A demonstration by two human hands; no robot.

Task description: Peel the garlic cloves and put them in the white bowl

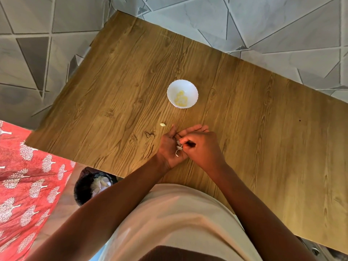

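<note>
A white bowl (pixel 182 85) stands mid-table with several peeled yellowish cloves in it. One loose garlic clove (pixel 162 124) lies on the wood between the bowl and my hands. My left hand (pixel 169 147) is palm up, cupping white bits of garlic skin (pixel 178 147). My right hand (pixel 201 147) is over that palm, its fingertips pinched on the garlic bits there. Whether a whole clove lies between the hands is hidden.
The wooden table (pixel 244 129) has its near-left edge close to my body. A black bin (pixel 88 185) with white peels inside stands on the floor below that edge. A red patterned cloth (pixel 24 176) lies at the left. Grey tiled floor surrounds the table.
</note>
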